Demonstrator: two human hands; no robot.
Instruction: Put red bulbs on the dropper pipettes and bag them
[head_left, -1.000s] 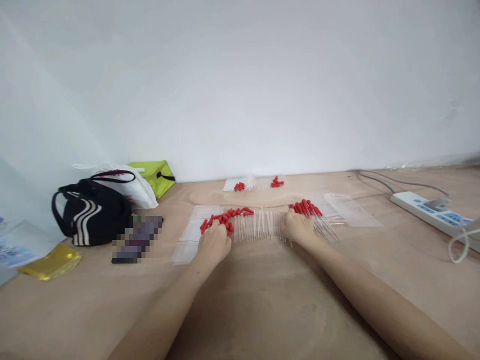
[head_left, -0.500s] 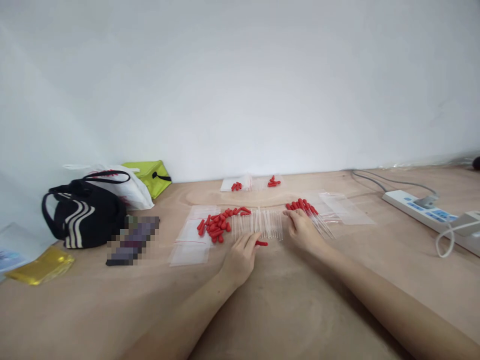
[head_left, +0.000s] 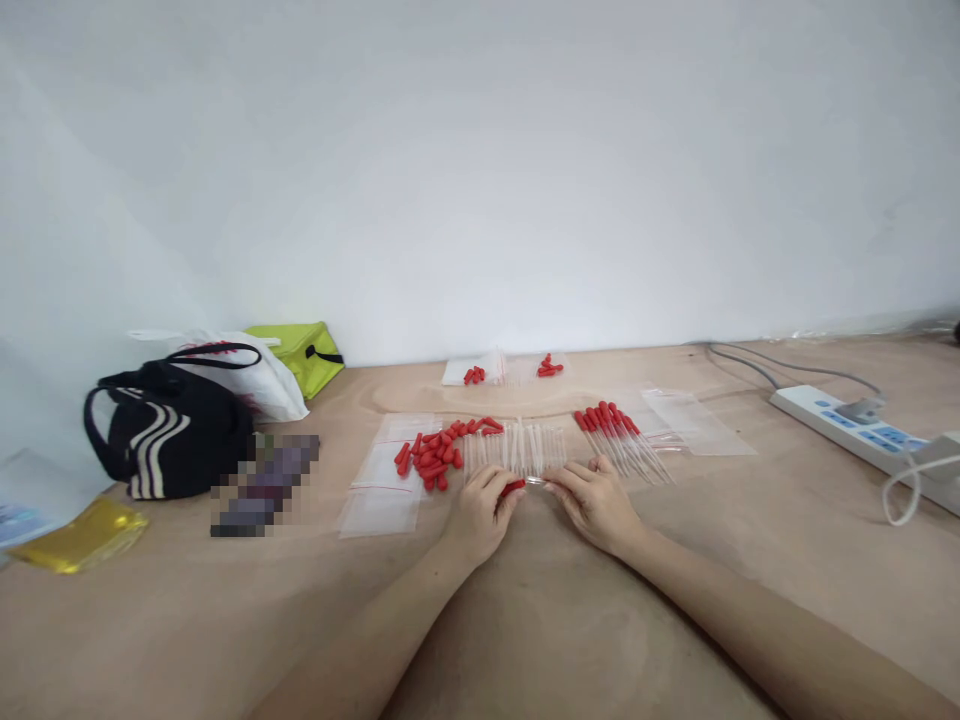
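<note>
My left hand point(head_left: 480, 510) pinches a small red rubber bulb point(head_left: 513, 488) just in front of a row of clear glass pipette tubes point(head_left: 517, 448). My right hand point(head_left: 596, 500) meets it from the right, fingers pinched on one clear tube point(head_left: 541, 481) whose end points at the bulb. A loose pile of red bulbs point(head_left: 437, 455) lies left of the tubes. Finished droppers with red bulbs point(head_left: 619, 436) lie fanned out to the right. All of it rests on a tan tabletop point(head_left: 525, 610).
Clear zip bags point(head_left: 384, 488) lie left of the pile and at right point(head_left: 694, 420). Two small bags of red bulbs point(head_left: 510, 368) sit by the wall. A black striped handbag point(head_left: 169, 430), white bag, green pouch and gold packet point(head_left: 79, 535) stand left; a power strip point(head_left: 862, 432) right.
My left hand left the bulb pile and came to the centre with one red bulb. My right hand drew back from the finished droppers with a clear tube and met it.
</note>
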